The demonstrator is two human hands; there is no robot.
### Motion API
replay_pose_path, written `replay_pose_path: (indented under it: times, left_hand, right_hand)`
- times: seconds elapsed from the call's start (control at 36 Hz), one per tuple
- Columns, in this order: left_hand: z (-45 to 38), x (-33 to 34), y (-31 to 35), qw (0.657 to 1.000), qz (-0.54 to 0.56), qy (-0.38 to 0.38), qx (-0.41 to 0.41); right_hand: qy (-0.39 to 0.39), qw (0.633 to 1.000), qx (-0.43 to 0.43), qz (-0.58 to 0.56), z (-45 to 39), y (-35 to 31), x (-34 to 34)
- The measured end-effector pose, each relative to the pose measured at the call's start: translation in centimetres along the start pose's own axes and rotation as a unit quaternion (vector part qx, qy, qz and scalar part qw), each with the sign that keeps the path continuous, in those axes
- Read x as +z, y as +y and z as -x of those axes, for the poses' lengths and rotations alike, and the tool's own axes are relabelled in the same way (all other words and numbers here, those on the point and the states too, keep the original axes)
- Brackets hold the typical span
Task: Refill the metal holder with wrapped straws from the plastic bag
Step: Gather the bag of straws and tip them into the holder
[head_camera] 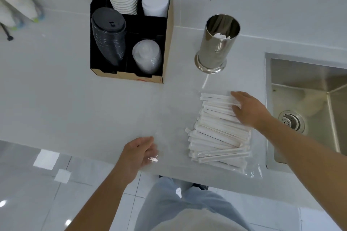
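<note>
A shiny metal holder (217, 43) stands upright at the back of the white counter, with only a few white paper ends showing inside. In front of it lies a clear plastic bag (169, 118) spread flat, with a stack of white wrapped straws (216, 133) inside its right part. My right hand (247, 108) rests flat on the far right end of the stack, fingers spread. My left hand (140, 152) is at the counter's front edge, fingers pinching the bag's left end.
A black cardboard organiser (131, 33) with white cups, black lids and clear lids stands left of the holder. A steel sink (308, 107) is sunk into the counter right of the straws. The counter's front edge (93, 154) runs below my left hand.
</note>
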State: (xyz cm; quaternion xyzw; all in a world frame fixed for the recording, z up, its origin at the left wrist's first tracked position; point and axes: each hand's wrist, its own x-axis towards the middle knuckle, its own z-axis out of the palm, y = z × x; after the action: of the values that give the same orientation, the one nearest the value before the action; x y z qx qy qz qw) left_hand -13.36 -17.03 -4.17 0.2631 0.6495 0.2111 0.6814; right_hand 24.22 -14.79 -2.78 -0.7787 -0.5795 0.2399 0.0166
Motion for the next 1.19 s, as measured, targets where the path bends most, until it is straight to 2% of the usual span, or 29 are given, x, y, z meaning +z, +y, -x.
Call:
replay_pose_path:
  times: [0.25,0.44,0.64,0.75,0.89,1.03,1.11,1.19]
  left_hand:
    - [3.5,3.1,-3.4,0.993,0.114,-0.008,0.001]
    - [4.9,7.0,-5.2,0.993,0.114,-0.024,0.014]
    - [5.8,11.0,-5.7,0.999,0.041,-0.034,0.002]
    - [5.8,12.3,-6.1,0.999,0.038,-0.011,-0.016]
    - [5.8,13.6,-6.3,0.998,0.044,0.017,-0.04]
    - [5.9,14.5,-6.4,0.998,0.043,0.019,-0.046]
    - [5.9,15.0,-6.3,0.996,0.067,0.039,-0.049]
    - [6.0,15.4,-6.1,0.994,0.084,0.044,-0.05]
  right_hand:
    - [-0.031,0.999,-0.016,0.022,-3.2,0.7,-1.0]
    - [-0.041,0.996,-0.05,0.054,-5.4,0.6,-1.4]
    - [-0.068,0.992,-0.06,0.082,-6.1,-0.4,-2.1]
    - [-0.071,0.992,-0.063,0.079,-6.6,-0.8,-2.2]
    - [-0.106,0.992,-0.014,0.067,-7.0,-0.9,-2.2]
    - [-0.154,0.983,-0.012,0.102,-7.2,-1.4,-2.1]
    - [-0.167,0.982,-0.019,0.086,-7.2,-1.2,-2.3]
    - [-0.162,0.986,-0.021,0.021,-7.1,-0.9,-2.4]
